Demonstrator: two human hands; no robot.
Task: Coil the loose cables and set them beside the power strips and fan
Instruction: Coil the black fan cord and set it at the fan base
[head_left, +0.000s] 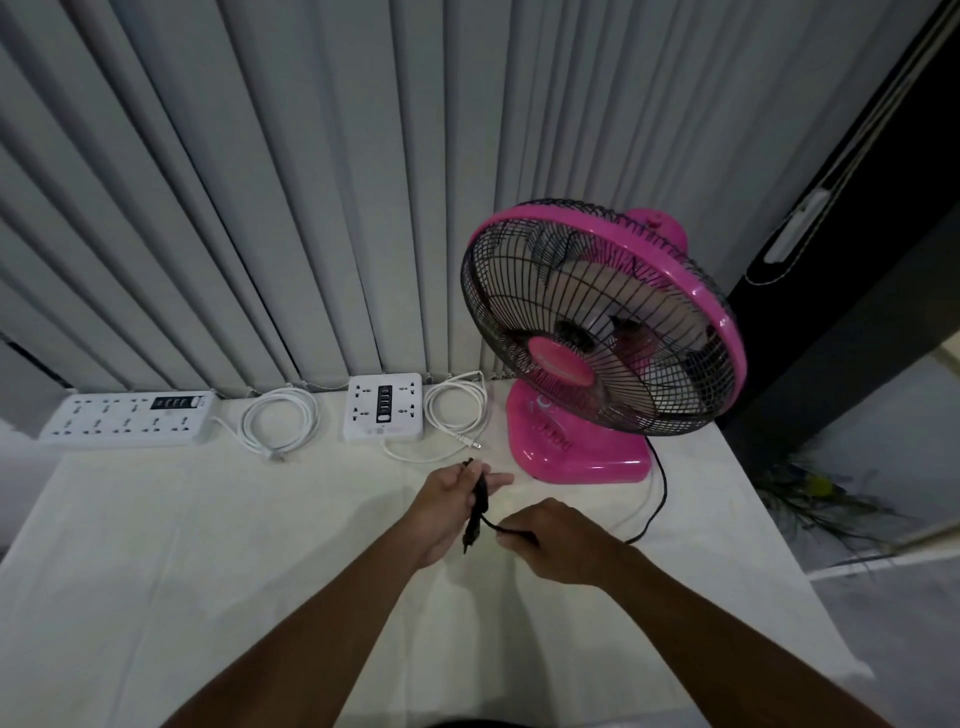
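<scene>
A pink fan (597, 332) stands at the back right of the white table (208, 545). Its black cable (658, 499) runs from behind the base down to my hands. My left hand (449, 506) grips a folded bundle of that black cable, held upright. My right hand (550, 540) pinches the cable just beside it. A long white power strip (124, 420) lies at the back left with a coiled white cable (278, 423) beside it. A square white power strip (383, 408) has a second coiled white cable (457, 413) on its right.
Grey vertical blinds (260, 208) hang right behind the table. The table's right edge drops off past the fan, with a dark pillar (831, 338) and a plant (815, 493) on the floor beyond. The white cloth reaches toward me in front of the strips.
</scene>
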